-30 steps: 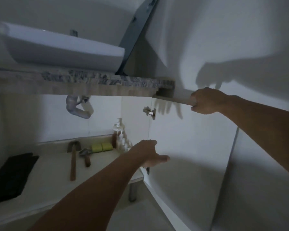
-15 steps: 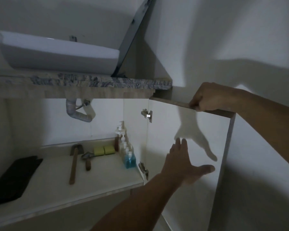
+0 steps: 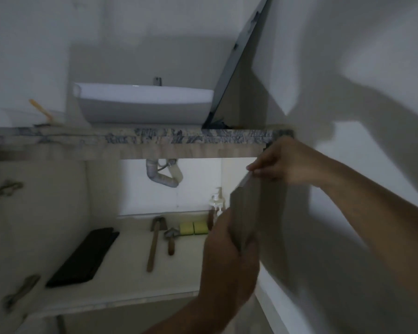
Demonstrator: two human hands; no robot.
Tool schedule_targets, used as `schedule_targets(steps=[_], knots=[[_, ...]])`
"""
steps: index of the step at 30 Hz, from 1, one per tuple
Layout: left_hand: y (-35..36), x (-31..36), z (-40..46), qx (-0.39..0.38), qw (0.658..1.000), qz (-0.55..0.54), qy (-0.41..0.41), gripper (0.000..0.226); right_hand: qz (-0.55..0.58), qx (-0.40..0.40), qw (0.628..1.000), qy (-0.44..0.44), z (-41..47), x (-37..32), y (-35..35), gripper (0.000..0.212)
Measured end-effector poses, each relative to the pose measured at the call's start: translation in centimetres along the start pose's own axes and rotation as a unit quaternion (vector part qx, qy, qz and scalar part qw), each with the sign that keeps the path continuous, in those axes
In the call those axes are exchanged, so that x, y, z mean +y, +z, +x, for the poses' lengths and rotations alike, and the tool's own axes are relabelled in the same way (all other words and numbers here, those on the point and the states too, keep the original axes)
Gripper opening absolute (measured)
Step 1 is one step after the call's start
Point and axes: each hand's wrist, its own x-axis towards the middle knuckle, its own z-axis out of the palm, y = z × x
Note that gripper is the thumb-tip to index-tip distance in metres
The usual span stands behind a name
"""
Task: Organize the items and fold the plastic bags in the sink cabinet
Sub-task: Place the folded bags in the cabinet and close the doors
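The right cabinet door (image 3: 266,213) stands swung partway across the opening, seen almost edge-on. My left hand (image 3: 229,259) grips its free vertical edge at mid height. My right hand (image 3: 280,162) pinches the door's top corner just under the countertop. On the cabinet shelf (image 3: 121,285) lie a flat folded stack of black plastic bags (image 3: 82,256), a wooden-handled hammer (image 3: 155,239), a smaller tool (image 3: 170,239) and two yellow sponges (image 3: 193,227). A pump bottle (image 3: 216,201) shows at the back right, partly hidden behind the door.
A grey drain pipe (image 3: 162,177) hangs under the marble countertop (image 3: 155,138), which carries a white basin (image 3: 143,102) and a leaning mirror (image 3: 239,56). The left cabinet door (image 3: 7,237) stands open with its hinges showing. A white wall fills the right side.
The right door has swung from fully open to partway across the opening. My left hand went from lying flat on its inner face to gripping its edge. My right hand stayed on the top.
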Motion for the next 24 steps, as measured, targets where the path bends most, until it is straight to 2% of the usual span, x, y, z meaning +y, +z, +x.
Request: schedule_targets(steps=[4, 6, 9, 12, 15, 16, 18, 19, 21, 23, 24], knots=[[-3.7, -1.5, 2.2, 0.151, 0.984, 0.090, -0.011, 0.019, -0.012, 0.049, 0.996, -0.067, 2.4, -0.9, 4.2, 0.024], [-5.5, -2.3, 3.5, 0.182, 0.975, 0.122, -0.027, 0.026, -0.055, 0.060, 0.993, -0.085, 3.4, -1.3, 6.7, 0.032], [-7.7, -4.0, 5.3, 0.196, 0.967, 0.155, -0.052, 0.055, -0.173, 0.093, 0.971, -0.135, 4.8, -1.1, 10.8, 0.040], [-8.7, -5.2, 6.8, 0.168, 0.961, 0.211, -0.059, 0.082, -0.151, 0.168, 0.962, -0.155, 6.3, -0.9, 13.7, 0.044], [-9.1, -6.0, 8.1, 0.141, 0.948, 0.278, -0.057, 0.098, -0.183, 0.178, 0.951, -0.174, 7.9, -0.9, 14.9, 0.048], [-9.4, -6.3, 8.4, 0.136, 0.942, 0.306, -0.034, 0.102, -0.199, 0.186, 0.945, -0.180, 8.3, -1.0, 15.0, 0.049], [-10.0, -7.3, 9.4, 0.135, 0.901, 0.408, 0.066, 0.105, -0.220, 0.189, 0.938, -0.191, 9.0, -0.8, 15.1, 0.051], [-10.3, -7.9, 10.1, 0.123, 0.855, 0.494, 0.098, 0.101, -0.222, 0.184, 0.937, -0.197, 9.1, -0.8, 15.1, 0.052], [-10.9, -8.9, 11.4, 0.084, 0.754, 0.647, 0.080, 0.102, -0.213, 0.166, 0.941, -0.205, 9.6, -0.8, 15.3, 0.052], [-11.4, -9.2, 12.6, 0.039, 0.700, 0.712, 0.036, 0.105, -0.219, 0.134, 0.946, -0.200, 10.3, -1.1, 15.7, 0.054], [-11.7, -9.5, 13.3, 0.027, 0.687, 0.726, 0.027, 0.106, -0.226, 0.122, 0.947, -0.192, 10.8, -1.3, 15.9, 0.055]])
